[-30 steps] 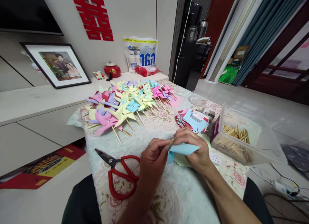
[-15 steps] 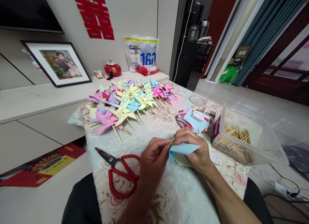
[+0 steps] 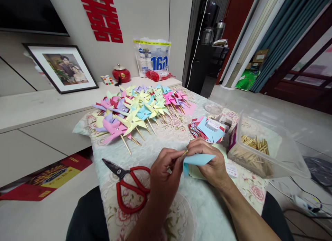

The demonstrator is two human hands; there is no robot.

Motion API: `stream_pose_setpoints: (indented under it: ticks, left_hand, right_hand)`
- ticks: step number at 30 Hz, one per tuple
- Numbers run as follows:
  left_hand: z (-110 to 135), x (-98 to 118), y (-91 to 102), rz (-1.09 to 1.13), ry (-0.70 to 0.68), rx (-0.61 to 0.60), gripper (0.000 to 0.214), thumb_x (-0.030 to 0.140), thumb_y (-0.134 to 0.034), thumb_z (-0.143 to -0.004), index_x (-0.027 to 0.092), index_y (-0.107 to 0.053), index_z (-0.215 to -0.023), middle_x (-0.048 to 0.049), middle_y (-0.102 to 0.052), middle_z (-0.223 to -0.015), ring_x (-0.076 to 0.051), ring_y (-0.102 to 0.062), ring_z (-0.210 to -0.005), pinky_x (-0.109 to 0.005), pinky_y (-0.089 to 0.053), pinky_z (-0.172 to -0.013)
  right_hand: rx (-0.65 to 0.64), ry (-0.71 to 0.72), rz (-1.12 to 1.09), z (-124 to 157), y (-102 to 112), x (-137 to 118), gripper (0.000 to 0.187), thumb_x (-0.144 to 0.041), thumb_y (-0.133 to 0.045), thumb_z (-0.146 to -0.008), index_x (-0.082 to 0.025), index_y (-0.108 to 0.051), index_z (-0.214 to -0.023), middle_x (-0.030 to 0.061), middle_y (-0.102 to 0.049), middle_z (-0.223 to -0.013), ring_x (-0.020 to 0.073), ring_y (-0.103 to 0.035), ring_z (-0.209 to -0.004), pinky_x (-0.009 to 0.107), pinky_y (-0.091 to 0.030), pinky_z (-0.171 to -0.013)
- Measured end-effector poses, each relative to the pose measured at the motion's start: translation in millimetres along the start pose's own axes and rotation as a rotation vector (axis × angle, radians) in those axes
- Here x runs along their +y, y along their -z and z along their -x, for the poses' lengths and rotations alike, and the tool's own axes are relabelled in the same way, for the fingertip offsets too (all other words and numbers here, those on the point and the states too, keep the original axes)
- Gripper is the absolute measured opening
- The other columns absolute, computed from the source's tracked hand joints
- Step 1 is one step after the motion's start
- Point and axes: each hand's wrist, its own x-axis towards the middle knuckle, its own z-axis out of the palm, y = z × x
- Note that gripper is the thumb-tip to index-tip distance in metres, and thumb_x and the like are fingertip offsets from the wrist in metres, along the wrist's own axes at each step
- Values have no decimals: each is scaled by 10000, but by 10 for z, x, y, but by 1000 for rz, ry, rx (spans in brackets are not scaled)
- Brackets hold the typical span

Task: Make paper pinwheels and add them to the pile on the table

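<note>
My left hand [image 3: 164,173] pinches a thin wooden stick [image 3: 183,153] between thumb and fingertips. My right hand [image 3: 211,161] is closed on a folded light blue paper [image 3: 197,160] and meets the stick's tip. Both hands hover over the floral tablecloth [image 3: 181,213], just above a few pale green paper sheets [image 3: 193,171]. Red-handled scissors [image 3: 129,187] lie to the left of my left hand.
A heap of finished paper pinwheels [image 3: 135,111] on sticks covers the far part of the table. A stack of coloured paper squares [image 3: 206,130] lies beyond my hands. A clear plastic box [image 3: 261,151] with wooden sticks stands at the right. A framed photo [image 3: 62,68] leans on the left shelf.
The hands have barely shifted; the blue paper has dipped slightly and the stick sits a little lower between my fingers.
</note>
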Motion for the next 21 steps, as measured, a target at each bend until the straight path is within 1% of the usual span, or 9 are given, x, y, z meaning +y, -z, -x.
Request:
stream_pose_setpoints:
  ticks: [4, 6, 9, 14, 17, 21]
  left_hand:
    - [3, 40, 21, -121, -82, 0, 213, 128, -605, -917, 249, -721, -1049, -6, -638, -911, -107, -617, -777, -209, -459, -651]
    - [4, 47, 32, -176, -122, -1, 225, 119, -594, -918, 242, -714, -1063, -11, -634, -922, -109, -613, -778, -209, -456, -637]
    - [9, 48, 40, -237, -176, 9, 228, 110, -584, -915, 229, -701, -1070, -24, -634, -934, -130, -620, -815, -228, -470, -662]
    - [21, 74, 32, -306, -248, 38, 231, 92, -572, -909, 212, -691, -1066, -35, -642, -935, -153, -630, -846, -259, -492, -718]
    - [32, 119, 19, -338, -254, 49, 245, 74, -578, -899, 207, -688, -1074, -36, -646, -939, -153, -636, -850, -255, -499, -730]
    - [47, 180, 1, -368, -263, 68, 244, 43, -598, -866, 198, -677, -1038, -29, -649, -917, -150, -631, -827, -243, -500, -714]
  right_hand:
    - [20, 39, 26, 2, -6, -11, 218, -23, -581, -861, -213, -659, -932, 49, -642, -844, 206, -604, -823, 384, -495, -768]
    - [37, 52, 46, 6, -6, -22, 249, -27, -585, -859, -218, -654, -1005, 49, -650, -846, 215, -605, -837, 395, -493, -774]
    - [36, 75, 92, 7, 2, -46, 329, -28, -574, -865, -213, -643, -1129, 55, -661, -854, 223, -608, -854, 400, -489, -774]
    - [13, 118, 138, 4, 14, -73, 260, -44, -584, -870, -199, -681, -1055, 72, -656, -877, 230, -614, -852, 403, -490, -770]
    - [19, 105, 145, 6, 13, -81, 265, -35, -580, -865, -209, -680, -1038, 72, -646, -876, 233, -608, -858, 407, -491, -775]
    - [27, 105, 146, 5, 15, -93, 273, -23, -561, -860, -217, -673, -1016, 73, -634, -871, 235, -596, -857, 414, -490, -773]
